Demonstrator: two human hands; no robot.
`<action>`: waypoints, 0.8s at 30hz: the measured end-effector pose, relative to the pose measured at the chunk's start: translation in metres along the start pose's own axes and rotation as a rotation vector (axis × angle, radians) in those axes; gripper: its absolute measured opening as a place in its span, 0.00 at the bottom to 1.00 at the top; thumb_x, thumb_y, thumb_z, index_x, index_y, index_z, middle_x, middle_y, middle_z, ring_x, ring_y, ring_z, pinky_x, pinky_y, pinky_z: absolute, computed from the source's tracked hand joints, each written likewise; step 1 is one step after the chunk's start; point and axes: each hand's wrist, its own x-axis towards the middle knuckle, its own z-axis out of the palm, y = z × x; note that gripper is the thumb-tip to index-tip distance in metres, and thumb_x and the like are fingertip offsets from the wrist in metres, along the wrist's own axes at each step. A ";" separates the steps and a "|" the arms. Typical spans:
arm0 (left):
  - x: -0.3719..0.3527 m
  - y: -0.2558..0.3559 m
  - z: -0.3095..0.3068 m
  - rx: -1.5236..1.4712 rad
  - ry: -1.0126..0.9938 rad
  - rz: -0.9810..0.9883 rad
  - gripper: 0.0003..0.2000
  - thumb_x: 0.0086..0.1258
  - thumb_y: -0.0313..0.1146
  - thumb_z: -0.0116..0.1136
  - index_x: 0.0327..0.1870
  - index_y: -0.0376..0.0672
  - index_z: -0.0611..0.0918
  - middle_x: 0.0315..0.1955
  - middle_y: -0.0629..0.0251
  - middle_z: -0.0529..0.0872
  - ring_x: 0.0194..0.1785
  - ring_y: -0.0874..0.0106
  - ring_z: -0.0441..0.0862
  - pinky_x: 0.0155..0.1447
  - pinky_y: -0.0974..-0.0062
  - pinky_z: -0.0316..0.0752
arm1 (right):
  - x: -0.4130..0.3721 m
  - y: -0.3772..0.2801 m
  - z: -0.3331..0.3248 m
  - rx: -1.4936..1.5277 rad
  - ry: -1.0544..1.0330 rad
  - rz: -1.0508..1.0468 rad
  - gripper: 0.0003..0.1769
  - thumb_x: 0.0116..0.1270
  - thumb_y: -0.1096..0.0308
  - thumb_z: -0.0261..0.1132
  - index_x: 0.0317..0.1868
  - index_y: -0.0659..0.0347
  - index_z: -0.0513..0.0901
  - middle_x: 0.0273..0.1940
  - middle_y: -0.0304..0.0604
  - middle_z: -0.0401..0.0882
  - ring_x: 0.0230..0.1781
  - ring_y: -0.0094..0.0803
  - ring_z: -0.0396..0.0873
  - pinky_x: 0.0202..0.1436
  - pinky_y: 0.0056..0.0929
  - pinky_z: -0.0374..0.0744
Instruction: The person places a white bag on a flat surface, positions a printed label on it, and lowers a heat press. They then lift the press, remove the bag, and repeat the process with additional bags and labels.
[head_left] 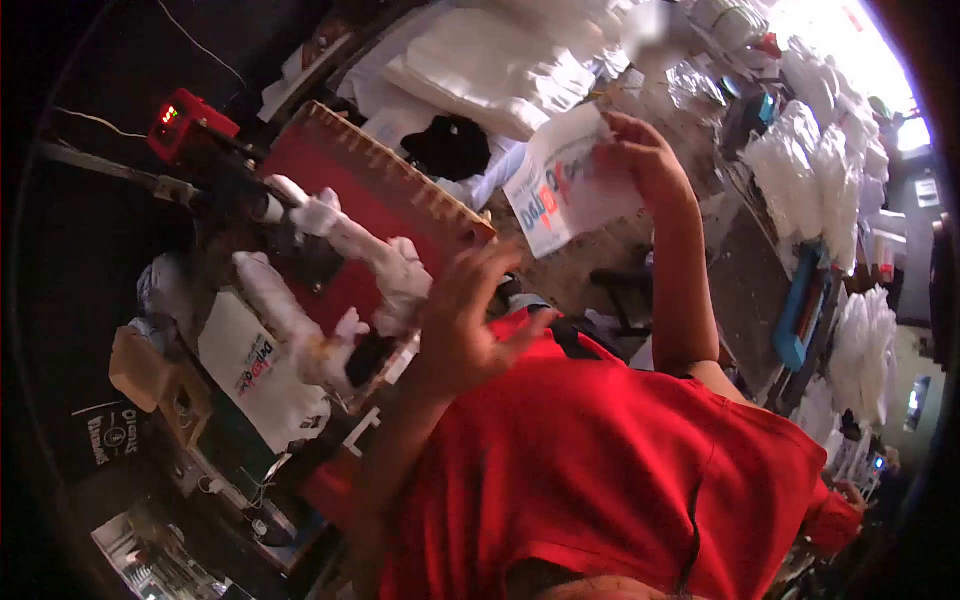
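Note:
My right hand (650, 165) is raised, its fingers closed on the top corner of a white printed sheet (550, 225) that hangs with red and blue lettering. Nearer the middle, my left hand (470, 310) holds nothing, its fingers apart and slightly blurred. It is by the corner of a red panel in a wooden frame (400, 195). White cloth-wrapped bars (345, 235) lie across that panel. Below them, a second white printed sheet (250, 365) with similar lettering rests on a dark green board (225, 395).
A red device with lit digits (170, 115) stands at upper left. White stacks (480, 70) and a black cloth (447, 147) lie beyond the frame. Bundles of white plastic (800, 180) and a blue tray (800, 310) are at right. Another person's red sleeve (832, 520) shows at lower right.

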 end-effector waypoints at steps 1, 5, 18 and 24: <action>0.010 0.013 0.011 -0.055 0.001 -0.043 0.28 0.61 0.38 0.74 0.59 0.36 0.77 0.56 0.49 0.81 0.60 0.53 0.79 0.64 0.58 0.72 | -0.015 0.003 0.005 -0.059 -0.059 0.009 0.15 0.61 0.74 0.69 0.48 0.68 0.82 0.41 0.43 0.86 0.38 0.28 0.86 0.42 0.28 0.83; 0.010 0.020 0.057 -0.316 -0.001 -0.209 0.32 0.63 0.42 0.73 0.63 0.33 0.75 0.57 0.45 0.81 0.61 0.58 0.79 0.64 0.59 0.74 | -0.058 0.006 0.036 -0.212 -0.206 0.036 0.11 0.68 0.67 0.68 0.44 0.67 0.82 0.39 0.42 0.86 0.39 0.26 0.85 0.43 0.27 0.82; -0.020 -0.014 0.093 -1.670 0.007 -1.131 0.12 0.74 0.26 0.56 0.56 0.37 0.80 0.52 0.59 0.85 0.53 0.66 0.84 0.61 0.65 0.80 | -0.098 0.017 -0.046 -1.104 -0.724 0.114 0.27 0.54 0.57 0.77 0.50 0.66 0.84 0.43 0.49 0.85 0.44 0.30 0.84 0.49 0.33 0.80; -0.120 -0.100 0.084 -1.586 0.079 -1.382 0.13 0.71 0.26 0.56 0.55 0.38 0.80 0.52 0.61 0.86 0.56 0.65 0.83 0.64 0.63 0.75 | -0.073 0.081 -0.038 -1.095 -0.700 0.435 0.12 0.63 0.65 0.70 0.41 0.65 0.85 0.35 0.40 0.86 0.34 0.26 0.81 0.39 0.34 0.79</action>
